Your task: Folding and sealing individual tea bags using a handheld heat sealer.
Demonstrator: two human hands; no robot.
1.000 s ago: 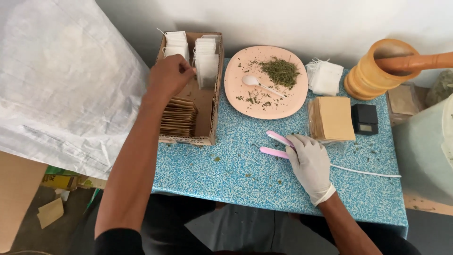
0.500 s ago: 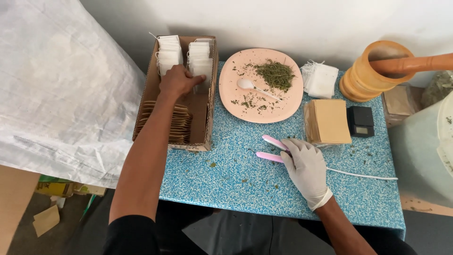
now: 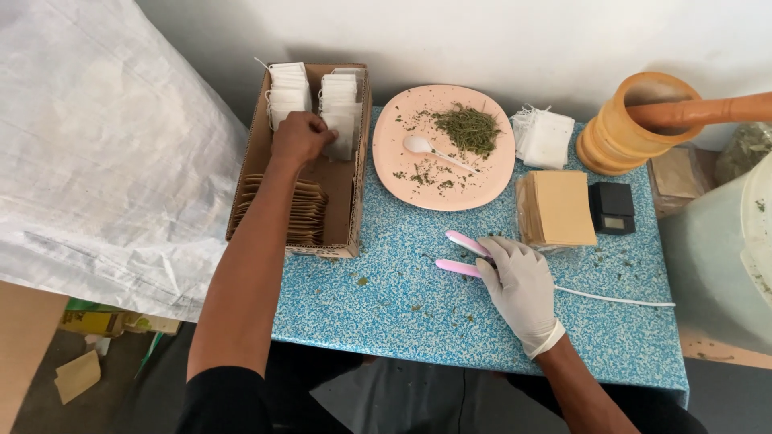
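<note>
Blue-speckled bench [image 3: 386, 305] carries a cardboard box [image 3: 256, 153]; inside it the bare left hand [image 3: 299, 138] grips narrowly on the white filter bags [image 3: 342, 104] just beyond its fingertips. Pinching a single bag by its top edge looks soundest, leaving the rows undisturbed. Gloved right hand [image 3: 519, 285] lies flat over the pink-handled tool [image 3: 462, 253]; its grip cannot be told.

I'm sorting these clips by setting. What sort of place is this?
Probably a small home workshop for packing herbal tea by hand. A pink plate holds dried herbs, a cardboard box holds rows of white paper bags, and a wooden mortar stands nearby.
</note>
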